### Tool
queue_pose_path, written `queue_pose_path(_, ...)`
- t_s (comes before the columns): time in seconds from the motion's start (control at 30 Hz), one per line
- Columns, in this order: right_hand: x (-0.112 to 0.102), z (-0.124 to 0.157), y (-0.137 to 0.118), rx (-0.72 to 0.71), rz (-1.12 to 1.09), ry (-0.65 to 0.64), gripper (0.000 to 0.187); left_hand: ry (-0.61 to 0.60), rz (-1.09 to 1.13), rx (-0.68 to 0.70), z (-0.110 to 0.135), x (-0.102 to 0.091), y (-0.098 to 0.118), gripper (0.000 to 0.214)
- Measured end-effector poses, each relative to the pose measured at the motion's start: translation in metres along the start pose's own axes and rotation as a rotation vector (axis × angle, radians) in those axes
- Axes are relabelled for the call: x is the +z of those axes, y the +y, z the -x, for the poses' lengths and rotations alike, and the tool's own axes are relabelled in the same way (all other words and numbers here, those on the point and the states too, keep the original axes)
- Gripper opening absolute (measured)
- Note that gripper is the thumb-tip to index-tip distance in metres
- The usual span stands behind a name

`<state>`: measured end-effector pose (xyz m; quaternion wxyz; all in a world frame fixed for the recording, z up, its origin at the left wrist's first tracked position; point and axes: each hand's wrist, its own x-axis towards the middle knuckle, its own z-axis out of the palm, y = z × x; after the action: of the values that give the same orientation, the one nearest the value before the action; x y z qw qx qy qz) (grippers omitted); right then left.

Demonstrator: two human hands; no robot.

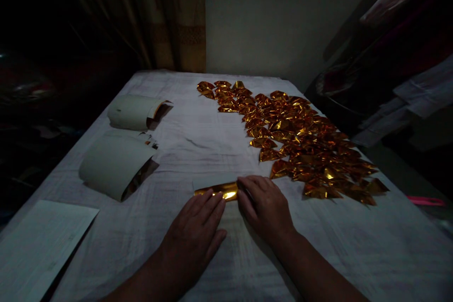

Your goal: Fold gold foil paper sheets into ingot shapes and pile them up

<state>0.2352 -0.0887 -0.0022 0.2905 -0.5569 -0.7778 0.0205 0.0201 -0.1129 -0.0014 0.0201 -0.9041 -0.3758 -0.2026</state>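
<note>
A sheet of gold foil paper [230, 190] lies near the middle of the table, a shiny gold strip folded or rolled along a pale part [214, 181]. My left hand [196, 226] rests flat with fingers stretched out, its fingertips on the strip's left and middle. My right hand [267, 205] has its fingers curled closed around the strip's right end, which they hide. Just beyond and right of my right hand spreads a large pile of folded gold foil pieces [297, 134], boat-like in shape.
A white cloth covers the table [198, 151]. On the left stand two curled pale sheets, one farther [132, 111] and one nearer [109, 163], with a flat pale sheet stack [42, 245] at the near left. Behind are a curtain [159, 23] and a wall [265, 19]. Cloths [417, 89] hang at right.
</note>
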Motion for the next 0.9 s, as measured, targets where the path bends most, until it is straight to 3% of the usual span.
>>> queue_pose_path(0.43, 0.0017, -0.0020, 0.0015, 0.023, -0.021, -0.009, 0.008, -0.005, 0.000, 0.010, -0.0006, -0.0009, 0.0008, 0.043)
queue_pose_path(0.77, 0.0015, -0.0035, 0.0005, 0.069, -0.018, -0.033, 0.006, 0.011, -0.014, 0.025, -0.0015, -0.0006, -0.0002, 0.041)
queue_pose_path(0.9, 0.0010, -0.0032, -0.0013, 0.000, -0.073, 0.007, 0.010, 0.007, -0.013, 0.023, -0.0019, -0.0012, -0.0004, 0.042)
